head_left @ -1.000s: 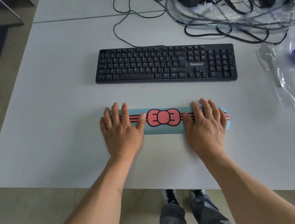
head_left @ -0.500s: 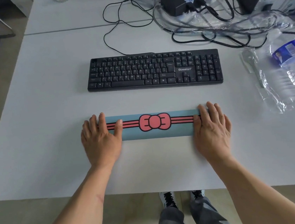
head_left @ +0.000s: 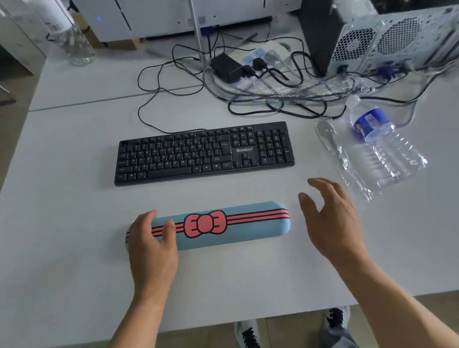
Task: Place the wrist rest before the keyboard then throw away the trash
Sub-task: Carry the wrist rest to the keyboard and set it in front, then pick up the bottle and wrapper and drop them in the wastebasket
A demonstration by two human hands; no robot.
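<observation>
A blue wrist rest with a pink bow and red stripes lies on the white table, parallel to the black keyboard and a short gap nearer to me. My left hand rests over its left end, fingers curled on it. My right hand hovers just off its right end, fingers spread, holding nothing. To the right lie a crumpled clear plastic wrapper and an empty plastic water bottle with a blue label.
A tangle of black cables, a power strip and a computer case crowd the back right. A clear bottle stands at the back left. The table's front edge runs just below my forearms.
My right hand has lifted off the wrist rest's right end and opened to the right of it. The left hand stays on the left end. The view has tilted up.
</observation>
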